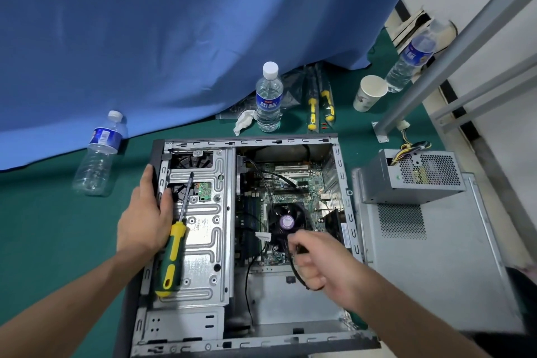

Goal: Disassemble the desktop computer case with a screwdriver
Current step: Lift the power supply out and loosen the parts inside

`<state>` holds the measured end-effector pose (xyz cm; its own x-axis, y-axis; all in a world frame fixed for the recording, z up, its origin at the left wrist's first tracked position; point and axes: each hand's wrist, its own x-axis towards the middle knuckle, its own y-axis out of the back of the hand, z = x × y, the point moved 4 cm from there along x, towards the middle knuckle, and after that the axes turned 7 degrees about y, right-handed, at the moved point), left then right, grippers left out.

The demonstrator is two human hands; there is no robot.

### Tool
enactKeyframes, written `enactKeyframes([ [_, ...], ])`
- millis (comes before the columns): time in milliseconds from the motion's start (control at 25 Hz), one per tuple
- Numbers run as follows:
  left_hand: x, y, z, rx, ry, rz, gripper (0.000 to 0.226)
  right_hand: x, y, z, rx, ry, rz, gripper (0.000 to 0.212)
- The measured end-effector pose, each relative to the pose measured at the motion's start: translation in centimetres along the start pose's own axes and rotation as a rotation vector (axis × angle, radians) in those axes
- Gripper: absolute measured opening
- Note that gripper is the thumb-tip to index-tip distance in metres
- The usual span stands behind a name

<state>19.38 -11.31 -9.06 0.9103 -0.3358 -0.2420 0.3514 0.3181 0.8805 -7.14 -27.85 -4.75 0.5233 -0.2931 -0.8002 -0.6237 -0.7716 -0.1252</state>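
The open desktop computer case [343, 171] lies flat on the green table. My left hand [145, 212] grips the case's left edge, fingers over the black front bezel and thumb on the silver drive cage [209, 241]. A green and yellow screwdriver [173, 256] lies on the drive cage right beside that hand, its tip pointing away from me. My right hand [325, 264], slightly blurred, holds a black cable [293, 270] over the motherboard [290, 183], next to the CPU fan [286, 222].
A grey power supply [412, 171] sits on the removed side panel [436, 264] to the right. Three water bottles [268, 99] [100, 154] [411, 61], a paper cup [369, 93], packaged screwdrivers [319, 102] and a crumpled tissue [244, 120] lie behind. A blue cloth [174, 38] hangs at the back.
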Motion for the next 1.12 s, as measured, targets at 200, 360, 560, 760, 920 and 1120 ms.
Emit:
enactKeyframes([
  [200, 0.1, -0.1, 0.0, 0.007, 0.000, 0.001, 0.059, 1.7, -0.1, -0.7, 0.189, -0.014, 0.014, 0.019],
  [360, 0.1, 0.0, 0.0, 0.001, -0.001, 0.003, 0.059, 2.7, 0.3, -1.7, 0.194, 0.084, 0.049, 0.015],
  [560, 0.0, 0.0, 0.0, -0.004, 0.002, 0.000, 0.059, 3.6, 0.2, -3.1, -0.251, 0.289, 0.072, 0.013],
  [760, 0.0, 0.1, 0.1, -0.009, 0.006, -0.005, 0.059, 5.1, -0.6, -5.0, -0.483, 0.350, 0.105, 0.033],
  [920, -0.1, 0.1, 0.2, -0.016, 0.008, -0.006, 0.059, 7.0, -2.1, -6.3, -0.579, 0.380, 0.131, 0.045],
  [1120, 0.0, 0.1, 0.3, -0.016, 0.015, -0.008, 0.059, 7.8, -4.6, -4.9, -0.658, 0.418, 0.143, 0.023],
])
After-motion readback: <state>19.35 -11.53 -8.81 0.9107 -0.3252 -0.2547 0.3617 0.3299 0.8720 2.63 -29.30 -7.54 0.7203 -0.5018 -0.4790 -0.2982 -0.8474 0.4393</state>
